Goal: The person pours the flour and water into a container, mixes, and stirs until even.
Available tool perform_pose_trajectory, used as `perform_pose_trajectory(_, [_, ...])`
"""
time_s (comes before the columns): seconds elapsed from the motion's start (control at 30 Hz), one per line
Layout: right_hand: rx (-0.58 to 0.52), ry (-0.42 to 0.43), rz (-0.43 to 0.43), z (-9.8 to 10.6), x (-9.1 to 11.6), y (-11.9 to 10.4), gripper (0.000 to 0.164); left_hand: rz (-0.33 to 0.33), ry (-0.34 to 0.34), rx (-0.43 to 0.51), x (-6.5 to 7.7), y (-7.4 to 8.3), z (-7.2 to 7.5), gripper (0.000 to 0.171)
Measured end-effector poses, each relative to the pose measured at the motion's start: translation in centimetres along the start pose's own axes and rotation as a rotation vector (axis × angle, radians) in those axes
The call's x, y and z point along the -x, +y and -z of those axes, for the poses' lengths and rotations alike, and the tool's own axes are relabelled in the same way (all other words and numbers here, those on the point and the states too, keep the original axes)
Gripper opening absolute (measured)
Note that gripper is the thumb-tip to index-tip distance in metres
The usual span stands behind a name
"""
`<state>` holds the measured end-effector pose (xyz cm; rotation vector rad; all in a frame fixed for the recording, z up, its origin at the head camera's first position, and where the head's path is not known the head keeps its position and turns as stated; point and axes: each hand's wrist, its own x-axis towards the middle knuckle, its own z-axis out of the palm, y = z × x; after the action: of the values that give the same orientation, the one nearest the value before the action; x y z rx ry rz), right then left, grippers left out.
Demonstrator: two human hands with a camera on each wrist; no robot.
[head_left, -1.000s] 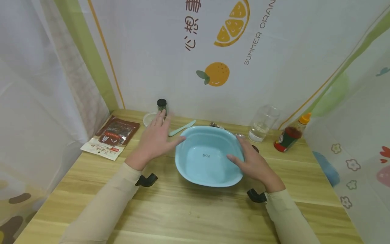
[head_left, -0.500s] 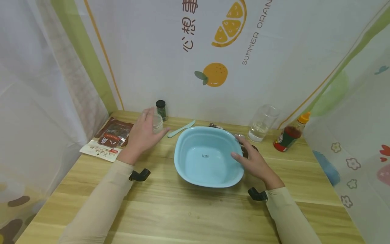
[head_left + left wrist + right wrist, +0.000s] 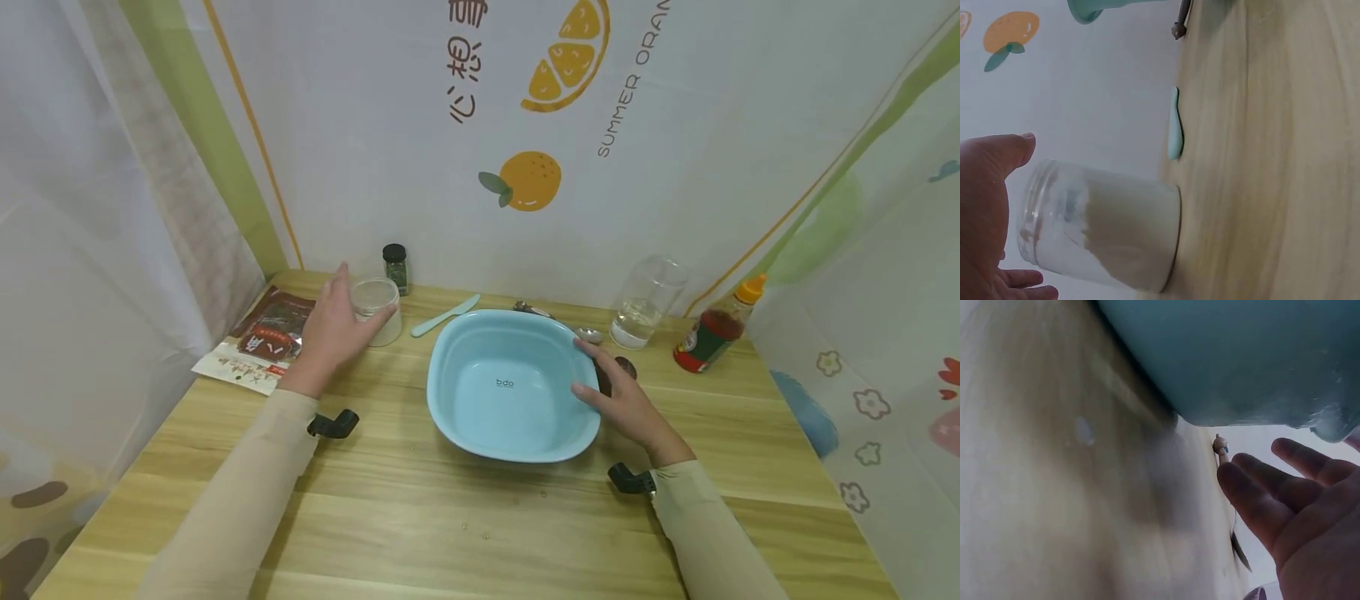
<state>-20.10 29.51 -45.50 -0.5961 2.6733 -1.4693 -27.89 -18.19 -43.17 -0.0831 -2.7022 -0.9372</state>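
My left hand (image 3: 332,329) is beside a clear jar (image 3: 384,327) with a pale powder in it. Its thumb and fingers are spread near the jar's top, and the left wrist view shows a gap between palm and jar (image 3: 1100,228). At the right rim of a light blue basin (image 3: 513,417) is my right hand (image 3: 630,404). In the right wrist view its fingers (image 3: 1272,487) extend loosely under the basin's rim, beside the outer wall (image 3: 1229,369); whether they touch it I cannot tell. The basin stands in the middle of the wooden table.
A brown and white spice packet (image 3: 258,342) lies at the left. Along the back are a black-capped spice jar (image 3: 395,271), a mint-green knife (image 3: 446,317), a metal spoon (image 3: 589,336), a glass (image 3: 637,321) of clear liquid and a red sauce bottle (image 3: 712,333). A curtain hangs behind.
My left hand has moved left from in front of the spice jar to the powder jar, its thumb leaving the basin's edge. The right hand has shifted slightly outward at the rim; the basin stays put.
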Motion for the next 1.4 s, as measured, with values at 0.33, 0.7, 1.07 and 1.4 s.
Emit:
perform_pose_trajectory(0.33, [-0.044,0.007,0.018,-0.3,0.2,0.6,0.073,0.084,-0.016,0.184,-0.2,-1.6,-1.8,0.127])
perform_pose_trajectory(0.7, [-0.119,0.008,-0.024,-0.8,0.3,0.9,0.072,0.069,-0.012,0.265,-0.3,-2.8,-3.1,0.121])
perform_pose_trajectory(1.07, [-0.184,0.002,-0.02,-0.8,0.1,1.4,0.072,0.068,-0.015,0.3,-0.4,-3.1,-3.9,0.106])
perform_pose_trajectory(1.4, [-0.177,0.001,-0.016,-0.8,0.0,1.5,0.071,0.068,-0.016,0.294,-0.1,-2.5,-3.3,0.1])
